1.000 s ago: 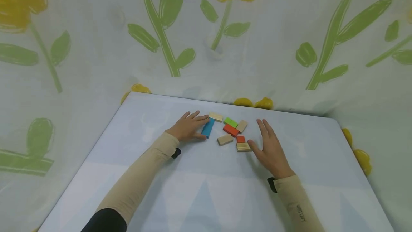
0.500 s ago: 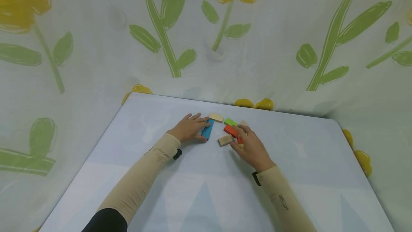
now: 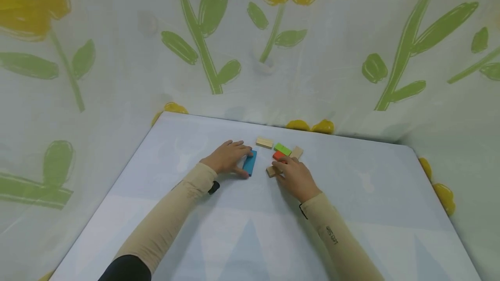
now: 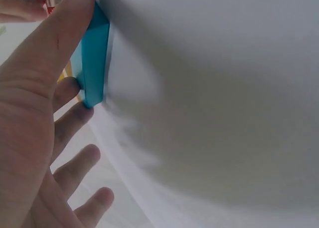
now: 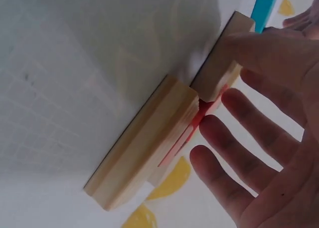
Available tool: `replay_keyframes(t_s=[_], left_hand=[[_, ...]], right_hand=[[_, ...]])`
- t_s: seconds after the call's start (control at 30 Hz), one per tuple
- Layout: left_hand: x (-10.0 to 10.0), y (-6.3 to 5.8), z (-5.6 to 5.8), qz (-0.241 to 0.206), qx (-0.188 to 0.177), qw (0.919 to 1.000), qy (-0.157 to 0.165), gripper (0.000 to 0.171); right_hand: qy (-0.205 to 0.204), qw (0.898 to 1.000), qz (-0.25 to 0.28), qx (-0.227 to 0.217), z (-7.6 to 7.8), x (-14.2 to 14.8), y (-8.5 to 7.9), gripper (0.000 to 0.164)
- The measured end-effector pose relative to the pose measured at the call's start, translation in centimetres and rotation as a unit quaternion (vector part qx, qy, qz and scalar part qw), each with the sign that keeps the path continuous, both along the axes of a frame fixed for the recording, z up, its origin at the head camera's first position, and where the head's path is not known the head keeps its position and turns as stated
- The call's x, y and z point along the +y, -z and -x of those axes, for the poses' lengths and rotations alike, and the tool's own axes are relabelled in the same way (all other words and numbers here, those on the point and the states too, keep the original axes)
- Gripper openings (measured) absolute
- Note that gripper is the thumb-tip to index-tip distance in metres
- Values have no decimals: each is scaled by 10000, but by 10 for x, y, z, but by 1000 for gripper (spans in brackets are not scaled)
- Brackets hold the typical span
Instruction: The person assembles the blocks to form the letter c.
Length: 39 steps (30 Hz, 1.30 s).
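My left hand holds a flat blue block at the left of the block group. In the left wrist view its thumb lies at one end of the blue block and the index and middle fingertips at the other; the two outer fingers spread away. My right hand pinches a plain wooden block between thumb and index finger, its other fingers loosely bent. Close beside that block, the right wrist view shows a pale wooden stack with red behind it; my right hand covers this stack in the head view.
Behind my hands lie a pale wooden block, a green block, a red block and another wooden block. The white table ends at the back against a flower-printed curtain.
My right hand has come left from beside the group and taken hold of the plain wooden block. My left hand has drawn the blue block slightly toward me, away from the wooden block behind.
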<state>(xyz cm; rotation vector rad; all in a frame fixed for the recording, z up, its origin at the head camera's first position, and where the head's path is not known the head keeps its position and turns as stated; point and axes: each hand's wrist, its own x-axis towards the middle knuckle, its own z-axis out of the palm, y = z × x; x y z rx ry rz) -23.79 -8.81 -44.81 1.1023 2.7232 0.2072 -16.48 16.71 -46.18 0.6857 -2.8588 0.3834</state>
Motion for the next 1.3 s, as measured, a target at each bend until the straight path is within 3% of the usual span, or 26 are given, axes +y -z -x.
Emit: replay_keyframes(t_s=[0.3, 0.53, 0.83, 1.07, 1.3], left_hand=[[-13, 7, -7, -119, 73, 9999, 25, 92], [-32, 13, -18, -347, 230, 9991, 44, 88], [-60, 7, -40, -449, 390, 9982, -50, 82], [-76, 7, -53, -536, 503, 9971, -203, 81], [-77, 7, -64, -844, 782, 9931, -220, 72]], right_hand=[[-106, 9999, -76, -17, 2, 1, 5, 28], [-348, 9993, -115, -6, 4, -1, 4, 25], [-522, 9973, -470, -228, 7, -8, -1, 23], [-715, 9968, -257, -245, 6, -14, -1, 25], [-834, 9962, -39, -259, 11, -20, -2, 25]])
